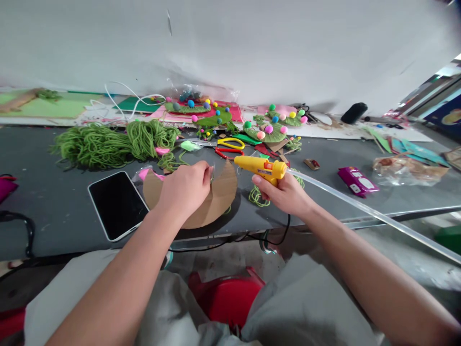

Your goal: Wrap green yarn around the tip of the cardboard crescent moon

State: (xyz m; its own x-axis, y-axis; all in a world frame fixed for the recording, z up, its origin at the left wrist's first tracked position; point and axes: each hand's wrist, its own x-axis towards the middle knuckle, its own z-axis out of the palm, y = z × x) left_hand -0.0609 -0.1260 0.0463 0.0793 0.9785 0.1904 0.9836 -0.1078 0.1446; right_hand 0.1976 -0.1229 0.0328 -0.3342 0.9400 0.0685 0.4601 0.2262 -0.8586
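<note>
My right hand (288,193) is wrapped round a yellow glue gun (260,166), its nozzle pointing left over the right edge of a round piece of brown cardboard (216,202). A long clear glue stick (345,202) runs out of the back of the gun. Over the cardboard, my left hand (189,185) is closed with thumb and finger pinched together; what they hold, if anything, is too small to tell. The cardboard has a notch at its top, partly hidden by this hand. Loose green yarn (258,196) lies beneath the gun.
A tablet (118,205) lies left of the cardboard, with green yarn bundles (97,145) behind it. Yellow-handled scissors (230,143), red-handled scissors (227,153) and green pieces with pompoms (272,132) lie further back. A purple packet (357,181) sits right. A black cord (284,236) hangs at the front edge.
</note>
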